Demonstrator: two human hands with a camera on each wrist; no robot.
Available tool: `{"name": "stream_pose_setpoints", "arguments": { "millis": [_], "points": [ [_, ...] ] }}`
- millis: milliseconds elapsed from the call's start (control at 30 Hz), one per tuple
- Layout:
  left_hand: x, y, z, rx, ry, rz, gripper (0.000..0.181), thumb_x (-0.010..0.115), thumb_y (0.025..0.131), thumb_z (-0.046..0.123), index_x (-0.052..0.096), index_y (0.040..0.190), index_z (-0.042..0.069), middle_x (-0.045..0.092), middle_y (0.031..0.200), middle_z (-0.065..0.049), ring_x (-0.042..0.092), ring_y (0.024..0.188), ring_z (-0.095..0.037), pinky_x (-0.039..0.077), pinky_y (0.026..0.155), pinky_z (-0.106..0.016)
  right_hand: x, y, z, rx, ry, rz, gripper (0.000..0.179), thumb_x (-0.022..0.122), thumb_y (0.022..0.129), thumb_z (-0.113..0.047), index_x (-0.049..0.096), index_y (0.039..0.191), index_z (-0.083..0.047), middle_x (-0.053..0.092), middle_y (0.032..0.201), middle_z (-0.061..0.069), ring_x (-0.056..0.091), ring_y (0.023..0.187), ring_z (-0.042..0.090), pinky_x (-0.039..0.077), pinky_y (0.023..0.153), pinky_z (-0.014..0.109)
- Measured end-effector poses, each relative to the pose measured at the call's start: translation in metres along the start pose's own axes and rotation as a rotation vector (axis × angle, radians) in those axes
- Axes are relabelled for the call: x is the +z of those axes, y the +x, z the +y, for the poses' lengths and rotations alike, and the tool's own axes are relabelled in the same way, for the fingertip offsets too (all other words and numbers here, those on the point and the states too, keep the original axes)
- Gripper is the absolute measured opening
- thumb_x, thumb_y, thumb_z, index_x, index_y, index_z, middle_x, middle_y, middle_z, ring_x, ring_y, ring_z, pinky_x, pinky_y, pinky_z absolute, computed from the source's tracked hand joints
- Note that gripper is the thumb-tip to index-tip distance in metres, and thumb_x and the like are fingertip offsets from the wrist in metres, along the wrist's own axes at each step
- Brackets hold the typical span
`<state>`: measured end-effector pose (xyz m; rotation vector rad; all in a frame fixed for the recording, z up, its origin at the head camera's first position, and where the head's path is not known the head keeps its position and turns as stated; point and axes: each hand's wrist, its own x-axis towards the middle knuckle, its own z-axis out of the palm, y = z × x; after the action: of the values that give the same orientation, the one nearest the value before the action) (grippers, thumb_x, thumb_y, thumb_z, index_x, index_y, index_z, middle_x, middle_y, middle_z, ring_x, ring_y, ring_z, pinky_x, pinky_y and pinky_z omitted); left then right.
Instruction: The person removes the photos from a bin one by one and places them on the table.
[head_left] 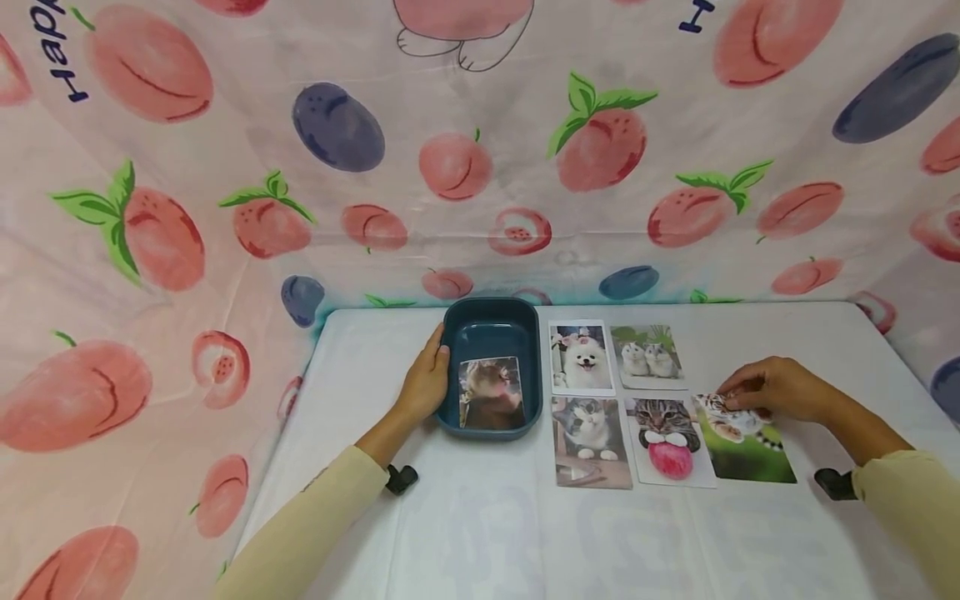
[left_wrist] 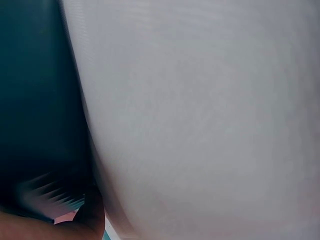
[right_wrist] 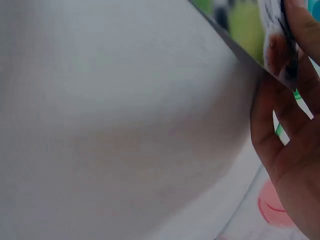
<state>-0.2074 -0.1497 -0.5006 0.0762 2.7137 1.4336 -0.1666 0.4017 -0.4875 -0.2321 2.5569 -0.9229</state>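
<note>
My left hand (head_left: 427,377) grips the left side of a dark teal rectangular box (head_left: 491,308), its thumb up at the rim. Inside the box lies a photo card (head_left: 491,392) with a brown animal on it. Between thumb and fingers, my right hand (head_left: 783,389) pinches the upper edge of a tiger cub photo card (head_left: 750,458) with a green background. In the right wrist view the same card (right_wrist: 245,30) slants over the white surface, the thumb on its picture side. The left wrist view shows the box wall (left_wrist: 40,90) with the left hand (left_wrist: 90,215) against it.
Right of the box lie a white dog card (head_left: 585,358), a card of two hamsters (head_left: 648,358), a grey-and-white cat card (head_left: 592,446) and a tabby card with a pink ball (head_left: 670,446). A peach-print cloth (head_left: 525,125) rises behind the white table (head_left: 450,525).
</note>
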Motion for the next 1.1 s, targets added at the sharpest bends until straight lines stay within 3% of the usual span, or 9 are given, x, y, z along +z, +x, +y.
{"name": "stream_pose_setpoints", "arguments": {
  "millis": [300, 733, 900, 1100],
  "points": [
    [-0.001, 0.0, 0.001, 0.011, 0.0, 0.003, 0.054, 0.032, 0.113, 0.029, 0.021, 0.165, 0.02, 0.029, 0.168, -0.012, 0.026, 0.155, -0.033, 0.021, 0.127, -0.052, 0.007, 0.002, -0.001, 0.001, -0.043, 0.071, 0.028, 0.081, 0.088, -0.024, 0.074, 0.109, -0.007, 0.067, 0.089, 0.005, 0.057, 0.056, 0.016, 0.05, 0.053, 0.029],
    [0.0, 0.0, 0.001, 0.0, -0.001, -0.005, 0.054, 0.032, 0.113, 0.03, 0.02, 0.165, 0.021, 0.029, 0.168, -0.011, 0.026, 0.156, -0.033, 0.02, 0.127, -0.053, 0.007, 0.005, 0.0, 0.009, -0.068, 0.08, 0.037, 0.079, 0.09, -0.03, 0.073, 0.116, -0.006, 0.069, 0.095, 0.005, 0.058, 0.058, 0.016, 0.049, 0.056, 0.029],
    [0.0, 0.0, 0.0, -0.007, 0.002, -0.003, 0.054, 0.032, 0.113, 0.032, 0.021, 0.165, 0.02, 0.03, 0.168, -0.011, 0.027, 0.155, -0.033, 0.021, 0.127, -0.053, 0.006, 0.01, -0.012, -0.055, -0.12, 0.157, 0.031, 0.077, 0.092, -0.029, 0.075, 0.117, -0.01, 0.07, 0.094, 0.002, 0.059, 0.074, 0.011, 0.051, 0.06, 0.028],
    [0.001, 0.0, 0.0, -0.004, 0.001, -0.004, 0.055, 0.031, 0.113, 0.033, 0.021, 0.165, 0.02, 0.03, 0.168, -0.011, 0.026, 0.156, -0.033, 0.02, 0.127, -0.053, 0.008, 0.035, -0.053, -0.194, -0.138, 0.234, 0.032, 0.079, 0.091, -0.028, 0.076, 0.116, -0.01, 0.072, 0.095, -0.001, 0.062, 0.09, 0.011, 0.053, 0.07, 0.027]
  ]
}}
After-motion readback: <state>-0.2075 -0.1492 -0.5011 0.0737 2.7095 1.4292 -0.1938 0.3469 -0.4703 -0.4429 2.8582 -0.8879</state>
